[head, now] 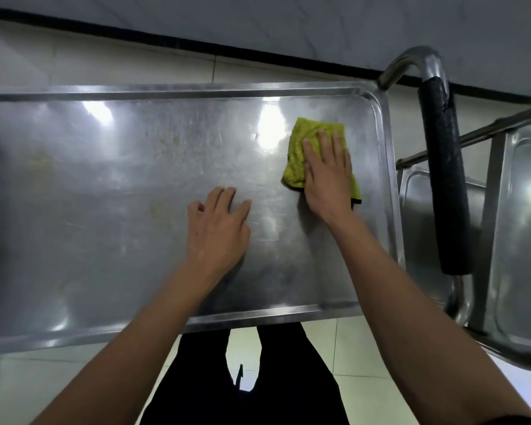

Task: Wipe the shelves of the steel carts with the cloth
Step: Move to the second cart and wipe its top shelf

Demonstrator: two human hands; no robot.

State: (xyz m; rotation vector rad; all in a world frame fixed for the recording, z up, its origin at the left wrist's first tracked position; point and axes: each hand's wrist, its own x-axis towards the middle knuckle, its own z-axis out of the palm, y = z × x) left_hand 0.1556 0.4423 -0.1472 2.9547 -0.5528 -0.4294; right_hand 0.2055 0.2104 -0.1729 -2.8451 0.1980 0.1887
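The steel cart's top shelf (105,194) fills most of the view, a scratched, shiny tray with a raised rim. A yellow-green cloth (301,148) lies flat on its right part. My right hand (327,173) presses flat on the cloth with straight fingers. On the bare steel to the left of the cloth rests my left hand (216,228), its fingers slightly bent and holding nothing.
The cart's push handle (442,167), wrapped in black padding, runs along the right end. A second steel cart (521,225) stands to the right, touching or close. A tiled floor and wall base lie beyond the far rim. My legs stand at the near rim.
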